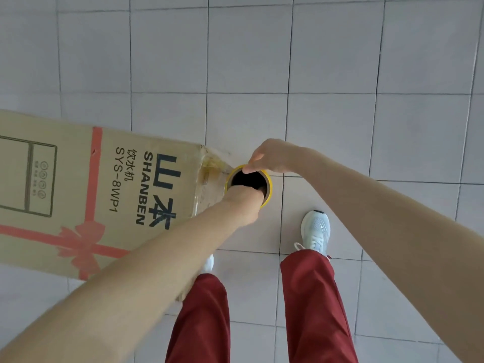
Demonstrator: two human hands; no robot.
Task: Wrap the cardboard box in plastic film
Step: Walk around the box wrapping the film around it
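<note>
A large brown cardboard box (pixel 78 195) with black print and a red ribbon drawing lies at the left on the tiled floor. A roll of film (pixel 268 184) with a yellow rim stands upright against the box's right end face. My left hand (pixel 245 203) reaches into the roll's dark core, fingers hidden inside. My right hand (pixel 272 157) rests on the roll's top rim, thumb pressing the yellow edge. Glossy film (pixel 213 163) clings to the box's upper right corner.
Grey-white floor tiles (pixel 366 74) spread all around. My legs in dark red trousers (pixel 314 297) and white shoes (pixel 315 230) stand just below the roll, close to the box's right end.
</note>
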